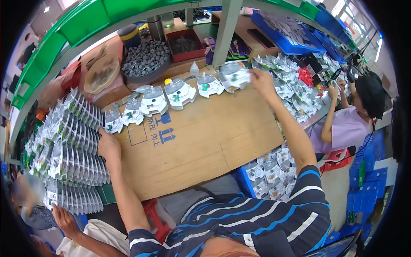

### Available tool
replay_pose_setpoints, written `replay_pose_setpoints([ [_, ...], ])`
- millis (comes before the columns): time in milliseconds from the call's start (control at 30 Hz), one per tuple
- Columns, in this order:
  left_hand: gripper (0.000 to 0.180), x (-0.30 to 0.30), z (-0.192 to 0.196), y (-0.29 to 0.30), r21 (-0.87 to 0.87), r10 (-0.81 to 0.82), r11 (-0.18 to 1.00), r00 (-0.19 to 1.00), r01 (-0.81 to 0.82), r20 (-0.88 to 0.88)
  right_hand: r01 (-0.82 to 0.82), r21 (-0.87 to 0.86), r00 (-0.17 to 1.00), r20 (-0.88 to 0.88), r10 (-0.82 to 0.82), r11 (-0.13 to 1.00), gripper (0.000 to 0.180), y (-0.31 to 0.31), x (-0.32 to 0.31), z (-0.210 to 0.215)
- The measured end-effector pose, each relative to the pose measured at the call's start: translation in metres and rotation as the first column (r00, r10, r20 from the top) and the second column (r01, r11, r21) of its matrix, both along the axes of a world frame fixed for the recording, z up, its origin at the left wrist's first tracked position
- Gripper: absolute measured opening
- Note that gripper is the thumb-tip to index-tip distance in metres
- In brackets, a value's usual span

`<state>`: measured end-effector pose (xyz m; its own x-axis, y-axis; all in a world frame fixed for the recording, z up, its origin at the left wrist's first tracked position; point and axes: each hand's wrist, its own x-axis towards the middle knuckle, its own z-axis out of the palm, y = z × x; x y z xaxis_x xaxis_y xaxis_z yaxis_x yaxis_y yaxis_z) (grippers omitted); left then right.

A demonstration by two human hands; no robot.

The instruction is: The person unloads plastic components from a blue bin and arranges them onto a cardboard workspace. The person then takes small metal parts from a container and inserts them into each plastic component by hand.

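The cardboard sheet (201,137) is light brown with dark blue marks. Along its far edge lies a row of clear bags (171,96), each with white and a bit of green inside. Left of the cardboard, the stacked packs (72,150) are shiny grey and white with green spots. Behind the cardboard sits a red box (185,45) and a tub of dark grey parts (144,58). Below the cardboard, the shirt sleeve (306,188) is dark navy with blue and white stripes.

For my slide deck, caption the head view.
Right hand places a clear packet on cardboard; left hand touches stacked packets.
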<state>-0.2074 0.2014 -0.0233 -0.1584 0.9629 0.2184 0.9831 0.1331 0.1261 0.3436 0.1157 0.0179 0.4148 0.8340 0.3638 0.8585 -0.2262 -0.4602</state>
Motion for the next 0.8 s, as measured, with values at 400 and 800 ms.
replay_pose_setpoints([
  [400, 0.046, 0.122, 0.026, -0.019, 0.006, -0.213, 0.968, 0.811, 0.251, 0.545, 0.023, -0.081, 0.968, 0.250, -0.002, 0.996, 0.022, 0.004, 0.076, -0.034],
  [800, 0.029, 0.120, -0.001, 0.004, -0.029, -0.061, 0.980, 0.434, 0.197, 0.899, -0.299, -0.071, 0.870, -0.429, 0.241, 0.952, 0.031, 0.007, -0.056, 0.004],
])
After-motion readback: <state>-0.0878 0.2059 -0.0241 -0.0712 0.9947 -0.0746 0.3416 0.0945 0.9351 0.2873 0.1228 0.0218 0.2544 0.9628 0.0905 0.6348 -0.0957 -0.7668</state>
